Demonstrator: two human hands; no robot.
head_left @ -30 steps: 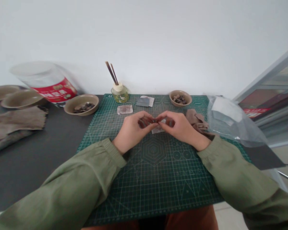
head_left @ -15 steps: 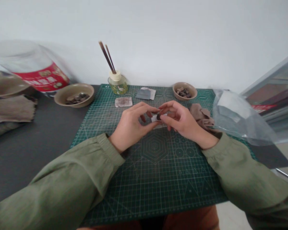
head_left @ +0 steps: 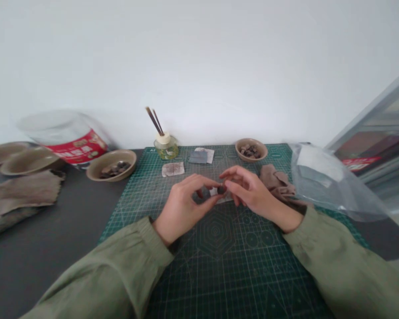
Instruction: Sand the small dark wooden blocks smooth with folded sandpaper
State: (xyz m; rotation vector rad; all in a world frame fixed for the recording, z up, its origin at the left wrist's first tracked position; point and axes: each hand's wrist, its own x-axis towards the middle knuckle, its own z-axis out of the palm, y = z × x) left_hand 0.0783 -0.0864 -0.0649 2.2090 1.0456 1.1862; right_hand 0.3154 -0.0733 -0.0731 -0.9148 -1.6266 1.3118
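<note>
Fingers (head_left: 206, 181) of the left hand (head_left: 182, 204) are clamped on a small dark piece (head_left: 221, 190), forefinger above and thumb below, over the pale paper (head_left: 224, 200) on the mat (head_left: 193, 283). It is probably light, stiff and hard, perhaps slippery if smooth; a pinch across opposite edges seems the surest hold. Thumb and fingertips of the right hand (head_left: 249, 189) curve just beside it; whether they grip it, I cannot tell. Both hands angle inward, their sleeves (head_left: 119, 270) spreading toward the lower corners. Cloth (head_left: 275, 178) lies near the right wrist.
</note>
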